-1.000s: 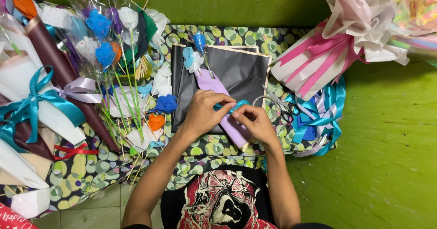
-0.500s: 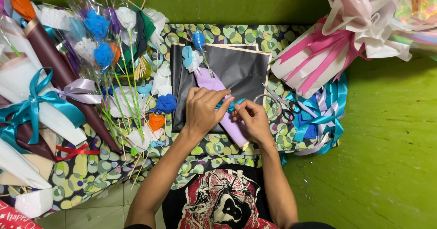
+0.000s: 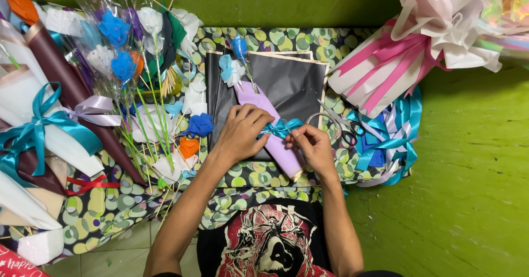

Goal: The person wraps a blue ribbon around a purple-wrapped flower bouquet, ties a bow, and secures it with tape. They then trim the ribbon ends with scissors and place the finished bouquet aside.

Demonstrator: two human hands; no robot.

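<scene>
A small bouquet in a lilac paper cone (image 3: 278, 145) lies on black wrapping sheets (image 3: 295, 84), with blue and white paper flowers (image 3: 231, 68) at its far end. A teal ribbon bow (image 3: 281, 128) is tied round the cone's middle. My left hand (image 3: 242, 131) presses on the cone and pinches the left side of the bow. My right hand (image 3: 311, 145) pinches the ribbon's right end. Both hands rest over a cloth with green circles (image 3: 248, 183).
Scissors (image 3: 336, 123) lie just right of my right hand. Wrapped bouquets with teal ribbon (image 3: 38, 128) and loose paper flowers on green stems (image 3: 138, 90) fill the left. Pink and white bows (image 3: 419, 40) and blue ribbons (image 3: 391, 139) sit at the right on the green floor (image 3: 474, 189).
Both hands have stayed on the ribbon at the cone's middle. The teal bow now shows more clearly between them, with my right hand pulled slightly right.
</scene>
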